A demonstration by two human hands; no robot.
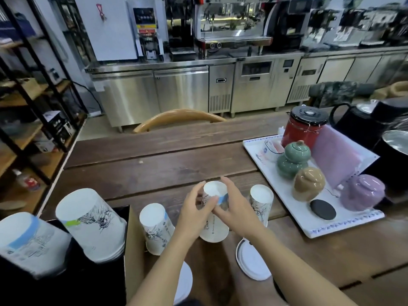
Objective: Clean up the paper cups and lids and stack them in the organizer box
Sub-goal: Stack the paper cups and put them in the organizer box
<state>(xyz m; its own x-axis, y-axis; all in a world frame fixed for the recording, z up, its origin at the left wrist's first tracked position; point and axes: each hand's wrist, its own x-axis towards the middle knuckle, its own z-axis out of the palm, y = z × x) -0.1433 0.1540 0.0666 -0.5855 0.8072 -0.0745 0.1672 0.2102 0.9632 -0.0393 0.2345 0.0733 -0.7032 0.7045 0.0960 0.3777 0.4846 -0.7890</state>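
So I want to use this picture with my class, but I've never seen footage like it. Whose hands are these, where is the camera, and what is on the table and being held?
There is no machine here. A person wears a wide-angle camera on the head, looking down at their own bare hands, so this is their view.

The left hand and right hand together grip one upside-down paper cup on the wooden table. Two more upside-down cups stand beside it, one to the left and one to the right. White lids lie nearer the person. At lower left, stacks of cups sit in a dark box. On the right, a white tray holds small lidded ceramic jars.
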